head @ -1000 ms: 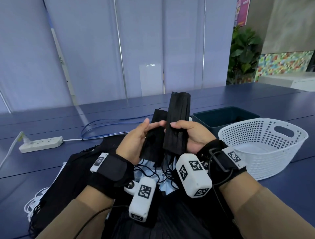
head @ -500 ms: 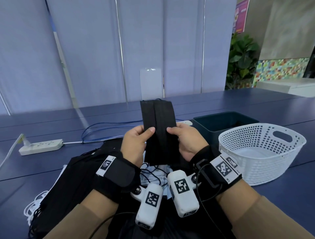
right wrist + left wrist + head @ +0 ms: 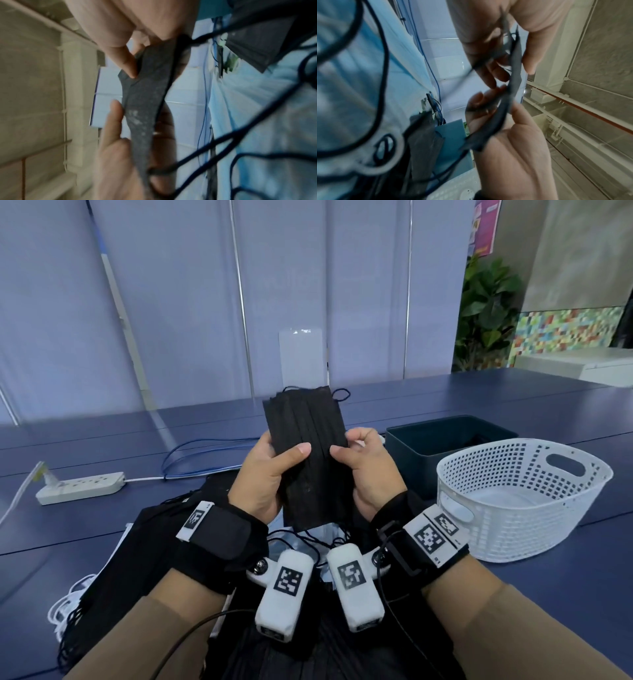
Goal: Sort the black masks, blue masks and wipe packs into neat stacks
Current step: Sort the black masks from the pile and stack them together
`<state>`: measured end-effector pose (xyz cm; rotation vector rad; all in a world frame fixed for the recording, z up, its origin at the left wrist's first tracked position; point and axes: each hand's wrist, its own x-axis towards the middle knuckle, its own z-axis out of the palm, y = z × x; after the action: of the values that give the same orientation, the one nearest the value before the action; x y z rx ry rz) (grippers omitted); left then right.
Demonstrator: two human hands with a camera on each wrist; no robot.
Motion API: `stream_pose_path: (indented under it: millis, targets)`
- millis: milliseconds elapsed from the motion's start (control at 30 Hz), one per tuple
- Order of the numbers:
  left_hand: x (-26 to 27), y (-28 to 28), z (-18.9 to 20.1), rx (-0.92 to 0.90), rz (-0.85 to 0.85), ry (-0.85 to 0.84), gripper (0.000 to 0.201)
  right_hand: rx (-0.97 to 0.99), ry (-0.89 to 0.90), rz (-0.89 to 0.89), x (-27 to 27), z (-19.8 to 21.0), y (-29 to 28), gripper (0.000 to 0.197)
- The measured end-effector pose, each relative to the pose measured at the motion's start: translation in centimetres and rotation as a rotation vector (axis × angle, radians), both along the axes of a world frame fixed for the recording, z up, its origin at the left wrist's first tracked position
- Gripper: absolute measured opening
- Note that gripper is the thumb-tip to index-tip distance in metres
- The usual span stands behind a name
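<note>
I hold a small stack of black masks (image 3: 308, 446) upright above the table, its ear loops dangling below. My left hand (image 3: 274, 474) grips the left edge, thumb across the front. The right edge is pinched by my right hand (image 3: 366, 470). In the left wrist view the black masks (image 3: 513, 81) show edge-on between both hands, and the left hand (image 3: 505, 148) is nearest. In the right wrist view the right hand (image 3: 118, 148) clasps the black masks (image 3: 145, 101). A pile of black masks (image 3: 120, 559) lies on the table at the left. Blue masks (image 3: 257, 108) lie under my hands.
A white perforated basket (image 3: 520, 498) stands at the right, with a dark teal bin (image 3: 445, 440) behind it. A white power strip (image 3: 80, 487) and a blue cable (image 3: 198, 450) lie at the far left. White loops (image 3: 65, 604) stick out at the table's near left edge.
One second ago each hand held its own bundle of black masks, side by side. They are now together as one stack, held between both hands.
</note>
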<state>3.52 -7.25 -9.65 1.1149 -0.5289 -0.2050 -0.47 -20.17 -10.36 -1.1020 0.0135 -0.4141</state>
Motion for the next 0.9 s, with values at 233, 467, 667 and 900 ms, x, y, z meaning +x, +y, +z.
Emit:
stream_pose_path:
  millis: [233,467,667,900]
  targets:
    - [1.4,1.9,0.9,0.202,0.059,-0.166,0.026,-0.204,-0.007,0.018,0.3,-0.4,-0.4,0.058]
    - [1.6,1.4,-0.9,0.345,-0.016,-0.139,0.041,-0.324,0.089,0.092,1.0,-1.8,0.5,0.038]
    - [2.9,2.3,-0.4,0.209,0.155,0.010,0.022,-0.957,0.511,-0.194,1.4,-1.4,-5.6,0.034]
    - [3.9,3.3,0.3,0.021,0.163,0.278,0.015,-1.027,0.804,-0.137,1.1,-2.9,-8.8,0.038]
